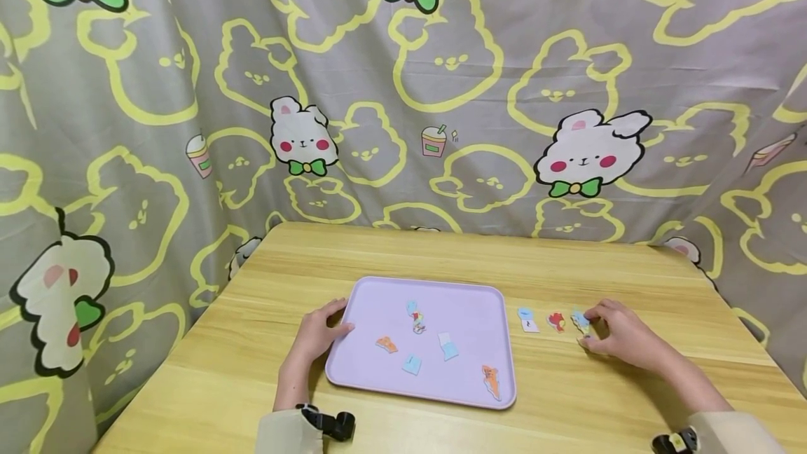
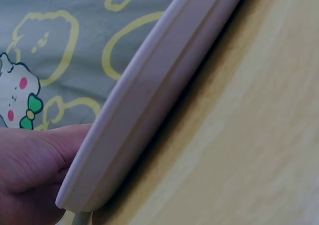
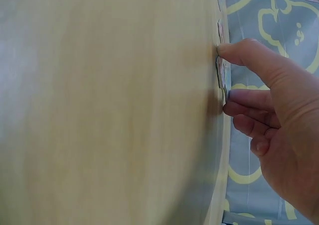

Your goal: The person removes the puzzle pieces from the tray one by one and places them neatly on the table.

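Observation:
My left hand [image 1: 318,331] holds the left rim of a lilac tray [image 1: 378,289], its thumb over the edge. The left wrist view shows the tray's outer side wall [image 2: 144,100] with the thumb at its rim. On the table right of the tray, my right hand [image 1: 621,335] pinches a small flat blue and yellow picture piece [image 1: 578,319] between thumb and fingers. Seen edge-on in the right wrist view, this thin piece [image 3: 223,78] lies close over the tabletop. Left of it are a red piece [image 1: 556,321] and a blue and white piece [image 1: 528,320].
Inside the tray lie several flat pieces: an orange one [image 1: 387,345], a blue square [image 1: 412,364], a blue and white one [image 1: 448,347], a coloured strip [image 1: 416,318] and an orange animal shape [image 1: 490,381]. A patterned curtain [image 1: 466,181] hangs behind the wooden table [image 1: 580,265].

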`<state>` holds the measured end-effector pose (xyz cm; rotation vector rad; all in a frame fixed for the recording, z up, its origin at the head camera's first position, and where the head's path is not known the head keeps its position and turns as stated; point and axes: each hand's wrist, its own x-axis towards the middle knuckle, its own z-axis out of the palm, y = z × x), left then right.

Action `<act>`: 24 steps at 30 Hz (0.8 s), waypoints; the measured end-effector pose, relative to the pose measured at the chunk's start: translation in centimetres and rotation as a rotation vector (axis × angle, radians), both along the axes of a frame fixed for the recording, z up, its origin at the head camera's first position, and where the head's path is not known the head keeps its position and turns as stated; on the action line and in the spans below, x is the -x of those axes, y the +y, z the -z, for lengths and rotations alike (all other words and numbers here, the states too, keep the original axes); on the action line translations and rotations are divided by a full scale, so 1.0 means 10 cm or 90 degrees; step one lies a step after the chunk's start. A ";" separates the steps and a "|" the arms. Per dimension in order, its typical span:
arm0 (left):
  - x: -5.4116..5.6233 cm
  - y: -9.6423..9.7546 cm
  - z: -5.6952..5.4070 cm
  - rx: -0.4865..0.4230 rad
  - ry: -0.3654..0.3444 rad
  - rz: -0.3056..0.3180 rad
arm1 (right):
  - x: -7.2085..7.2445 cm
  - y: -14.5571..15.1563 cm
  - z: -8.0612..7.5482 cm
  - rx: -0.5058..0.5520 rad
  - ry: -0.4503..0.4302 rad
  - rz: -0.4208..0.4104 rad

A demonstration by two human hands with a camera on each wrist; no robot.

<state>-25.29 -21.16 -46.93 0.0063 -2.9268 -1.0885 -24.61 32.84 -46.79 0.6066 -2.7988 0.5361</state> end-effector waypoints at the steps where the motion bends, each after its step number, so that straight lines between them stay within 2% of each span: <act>1: 0.00 0.00 0.00 0.000 0.000 0.000 | 0.00 0.00 0.00 -0.002 -0.001 0.000; 16: 0.00 0.00 0.00 0.003 -0.002 -0.002 | -0.01 0.00 -0.03 -0.008 -0.036 0.003; 24: 0.00 -0.01 0.01 0.006 0.000 -0.005 | -0.05 -0.01 -0.06 0.030 -0.061 0.015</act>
